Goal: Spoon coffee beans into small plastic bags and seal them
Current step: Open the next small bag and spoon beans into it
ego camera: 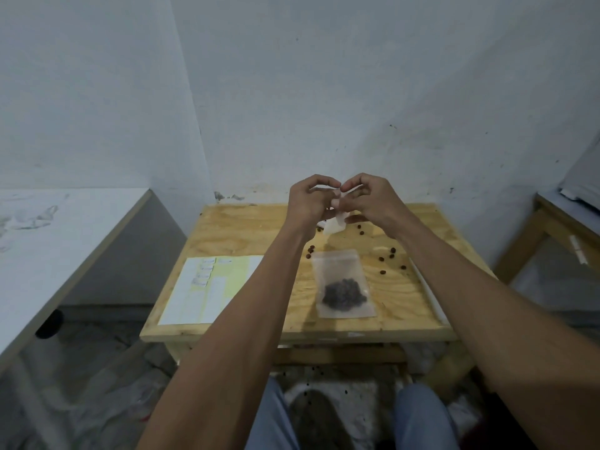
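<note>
Above the far part of the wooden table (246,329), my left hand (308,203) and my right hand (370,203) are raised together, fingertips meeting. Between them they pinch a small empty plastic bag (334,225) that hangs down below the fingers. A second small plastic bag (344,284), holding a dark heap of coffee beans in its lower half, lies flat on the table nearer to me. Several loose coffee beans (391,254) are scattered on the wood to the right and behind that bag. No spoon is visible.
A sheet with white labels (207,287) lies on the table's left half. A white-topped counter (65,248) stands at the left and another wooden table (561,222) at the right. Walls close off the back. Beans dot the floor under the table.
</note>
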`<act>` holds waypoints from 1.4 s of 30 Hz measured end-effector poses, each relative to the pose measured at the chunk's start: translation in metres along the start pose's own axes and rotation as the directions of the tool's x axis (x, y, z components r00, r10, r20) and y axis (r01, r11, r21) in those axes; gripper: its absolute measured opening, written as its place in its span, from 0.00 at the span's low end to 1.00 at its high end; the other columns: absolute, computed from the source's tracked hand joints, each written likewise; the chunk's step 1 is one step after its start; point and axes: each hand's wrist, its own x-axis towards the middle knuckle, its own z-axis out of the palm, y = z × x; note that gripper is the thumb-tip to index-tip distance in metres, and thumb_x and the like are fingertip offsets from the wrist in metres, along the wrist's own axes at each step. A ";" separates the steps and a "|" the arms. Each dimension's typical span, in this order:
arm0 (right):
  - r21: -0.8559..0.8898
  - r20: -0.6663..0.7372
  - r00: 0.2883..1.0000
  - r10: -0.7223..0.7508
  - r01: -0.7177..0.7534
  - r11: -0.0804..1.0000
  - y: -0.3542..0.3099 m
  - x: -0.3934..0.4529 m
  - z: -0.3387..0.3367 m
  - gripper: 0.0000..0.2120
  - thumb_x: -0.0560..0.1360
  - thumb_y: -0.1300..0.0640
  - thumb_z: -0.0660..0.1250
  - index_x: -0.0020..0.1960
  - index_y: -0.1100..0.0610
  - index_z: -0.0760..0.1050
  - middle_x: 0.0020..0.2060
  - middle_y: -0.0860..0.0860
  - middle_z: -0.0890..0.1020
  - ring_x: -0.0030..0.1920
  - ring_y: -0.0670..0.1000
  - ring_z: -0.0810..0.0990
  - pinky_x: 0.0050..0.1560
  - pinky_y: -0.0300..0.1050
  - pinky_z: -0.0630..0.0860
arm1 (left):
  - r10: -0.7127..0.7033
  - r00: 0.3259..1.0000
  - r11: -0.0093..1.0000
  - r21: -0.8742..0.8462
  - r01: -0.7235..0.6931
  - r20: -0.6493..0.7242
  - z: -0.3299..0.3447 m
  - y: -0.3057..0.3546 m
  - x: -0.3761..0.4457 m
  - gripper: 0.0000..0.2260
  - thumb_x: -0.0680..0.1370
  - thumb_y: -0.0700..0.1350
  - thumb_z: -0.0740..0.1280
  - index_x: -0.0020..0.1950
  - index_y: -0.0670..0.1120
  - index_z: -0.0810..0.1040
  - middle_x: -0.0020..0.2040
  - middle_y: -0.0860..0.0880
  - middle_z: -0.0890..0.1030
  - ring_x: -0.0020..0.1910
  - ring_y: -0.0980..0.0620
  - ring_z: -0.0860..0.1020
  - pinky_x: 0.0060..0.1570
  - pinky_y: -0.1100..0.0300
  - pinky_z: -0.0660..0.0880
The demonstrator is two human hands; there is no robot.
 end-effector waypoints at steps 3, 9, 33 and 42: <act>-0.023 -0.033 0.999 -0.009 0.009 1.000 0.005 0.000 0.002 0.13 0.70 0.70 0.76 0.50 0.59 0.79 0.45 0.61 0.85 0.48 0.60 0.87 0.47 0.58 0.85 | -0.034 0.999 0.999 -0.005 0.034 -0.013 0.000 0.000 -0.003 0.10 0.76 0.26 0.64 0.45 0.38 0.81 0.39 0.40 0.83 0.33 0.47 0.82 0.35 0.57 0.80; -0.005 -0.104 0.994 0.023 -0.024 1.000 0.002 -0.003 0.005 0.12 0.69 0.73 0.69 0.51 0.62 0.79 0.43 0.62 0.84 0.37 0.56 0.85 0.45 0.56 0.86 | 0.016 0.999 0.997 0.071 -0.014 -0.035 -0.003 -0.002 -0.004 0.10 0.76 0.27 0.63 0.45 0.38 0.82 0.36 0.42 0.80 0.35 0.48 0.81 0.36 0.57 0.80; -0.294 -0.100 0.993 -0.070 0.038 0.955 -0.005 -0.003 0.009 0.14 0.72 0.70 0.73 0.56 0.60 0.83 0.44 0.59 0.84 0.37 0.53 0.85 0.28 0.33 0.75 | -0.026 0.999 0.982 0.186 0.031 -0.031 -0.006 -0.005 0.005 0.08 0.75 0.29 0.70 0.53 0.35 0.82 0.41 0.36 0.83 0.34 0.44 0.82 0.42 0.51 0.84; -0.507 -0.254 0.940 -0.226 0.070 0.859 0.012 -0.003 0.016 0.13 0.74 0.68 0.68 0.53 0.57 0.86 0.44 0.57 0.86 0.41 0.55 0.84 0.44 0.49 0.83 | 0.197 0.979 0.788 0.585 -0.193 0.056 0.002 -0.008 0.005 0.15 0.71 0.30 0.68 0.53 0.42 0.86 0.27 0.48 0.74 0.28 0.47 0.73 0.35 0.49 0.78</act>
